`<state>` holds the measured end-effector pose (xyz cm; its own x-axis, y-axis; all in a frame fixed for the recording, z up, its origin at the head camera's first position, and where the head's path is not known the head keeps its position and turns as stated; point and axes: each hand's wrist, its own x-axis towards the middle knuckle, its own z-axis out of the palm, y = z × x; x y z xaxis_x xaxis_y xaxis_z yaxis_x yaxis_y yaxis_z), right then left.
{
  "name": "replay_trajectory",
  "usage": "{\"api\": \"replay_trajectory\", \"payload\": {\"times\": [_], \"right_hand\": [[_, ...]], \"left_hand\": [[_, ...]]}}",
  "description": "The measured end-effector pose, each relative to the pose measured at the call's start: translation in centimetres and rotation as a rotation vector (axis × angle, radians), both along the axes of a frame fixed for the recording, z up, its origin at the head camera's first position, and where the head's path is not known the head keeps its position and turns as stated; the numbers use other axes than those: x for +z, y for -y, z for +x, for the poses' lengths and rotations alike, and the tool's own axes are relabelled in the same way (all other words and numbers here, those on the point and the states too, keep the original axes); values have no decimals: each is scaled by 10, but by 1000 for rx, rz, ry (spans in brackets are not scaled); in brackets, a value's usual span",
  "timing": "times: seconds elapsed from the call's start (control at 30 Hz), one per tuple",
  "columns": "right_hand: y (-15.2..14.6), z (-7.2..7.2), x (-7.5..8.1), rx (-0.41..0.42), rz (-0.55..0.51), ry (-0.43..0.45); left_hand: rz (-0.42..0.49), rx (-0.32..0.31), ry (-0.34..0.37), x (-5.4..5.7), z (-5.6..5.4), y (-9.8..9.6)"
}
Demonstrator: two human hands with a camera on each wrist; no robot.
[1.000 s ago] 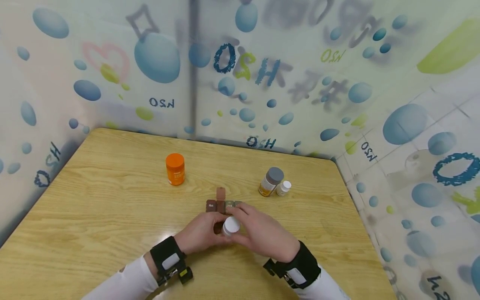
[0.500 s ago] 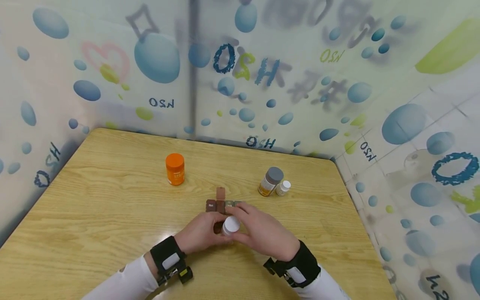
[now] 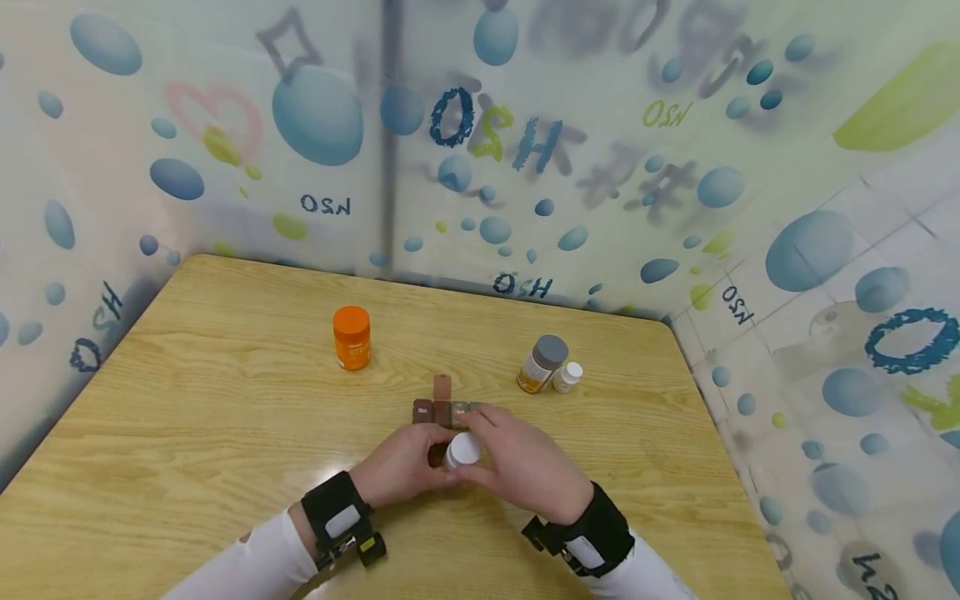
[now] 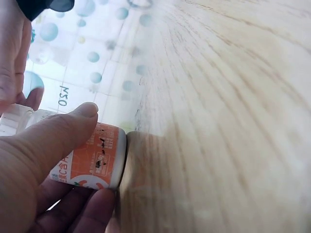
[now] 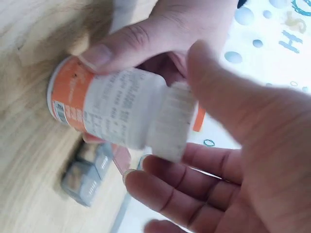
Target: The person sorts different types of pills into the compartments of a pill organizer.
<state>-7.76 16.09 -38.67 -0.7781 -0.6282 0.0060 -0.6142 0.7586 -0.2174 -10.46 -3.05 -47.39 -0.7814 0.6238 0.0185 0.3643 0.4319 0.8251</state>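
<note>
A white pill bottle with an orange-and-white label (image 5: 109, 104) stands upright on the table in front of the person. My left hand (image 3: 397, 467) grips its body, thumb on one side and fingers on the other. At its ribbed white cap (image 5: 172, 121) is my right hand (image 3: 528, 467), with thumb and curled fingers on opposite sides of the cap. Just beyond the hands lies a pill organizer (image 3: 422, 412) with brown and greenish compartments. One brown lid (image 3: 442, 387) on it is flipped up, and the hands hide part of the organizer.
An orange bottle (image 3: 352, 337) stands at the back left of the wooden table (image 3: 225, 400). To the back right are a grey-capped bottle (image 3: 542, 364) and a small white bottle (image 3: 567, 377), side by side. A patterned curtain (image 3: 480, 233) hangs behind the table.
My right wrist has shifted slightly left, its hand turning a little at the cap. The left hand and the bottle have stayed in place.
</note>
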Motion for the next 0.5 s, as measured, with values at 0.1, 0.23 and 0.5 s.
{"api": "replay_trajectory", "payload": {"times": [0.1,0.23,0.5], "right_hand": [[1,0,-3,5,5,-4],[0,0,-1,62,-52,2],[-17,-4,5,8,-134,-33]], "left_hand": [[1,-1,-2,0,0,0],[6,6,0,1,1,1],[5,19,1,0,2,-1]]}}
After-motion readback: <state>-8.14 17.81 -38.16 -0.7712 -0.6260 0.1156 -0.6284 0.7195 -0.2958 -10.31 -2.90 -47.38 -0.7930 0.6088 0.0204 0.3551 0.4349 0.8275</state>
